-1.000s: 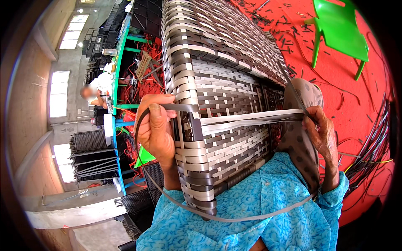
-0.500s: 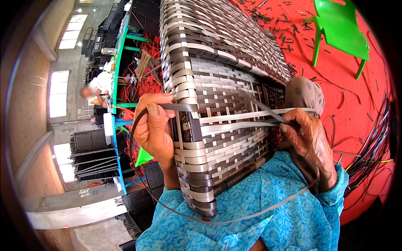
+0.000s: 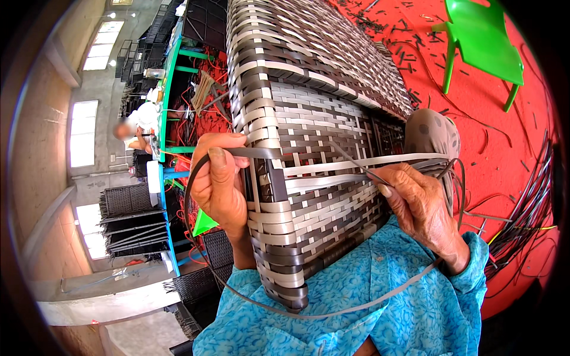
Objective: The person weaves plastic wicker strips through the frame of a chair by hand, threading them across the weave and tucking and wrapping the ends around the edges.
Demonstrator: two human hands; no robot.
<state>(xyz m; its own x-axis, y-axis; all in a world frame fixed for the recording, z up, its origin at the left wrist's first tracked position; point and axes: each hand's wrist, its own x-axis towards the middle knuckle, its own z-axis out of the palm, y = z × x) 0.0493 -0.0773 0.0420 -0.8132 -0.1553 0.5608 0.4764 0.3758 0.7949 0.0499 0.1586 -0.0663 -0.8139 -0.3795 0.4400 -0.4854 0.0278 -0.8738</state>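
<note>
We see no packages or signs. Our left hand [image 3: 218,181] pinches a grey strip [image 3: 261,152] at the woven basket's [image 3: 309,118] corner; our right hand [image 3: 418,204] grips loose strands [image 3: 356,161] across its side.

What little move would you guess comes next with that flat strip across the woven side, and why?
Probably the right hand draws the grey flat strip taut. The left hand pins one end at the corner of the woven wicker frame, yet the strip lies loose over the weave, and a long slack loop hangs below.
</note>
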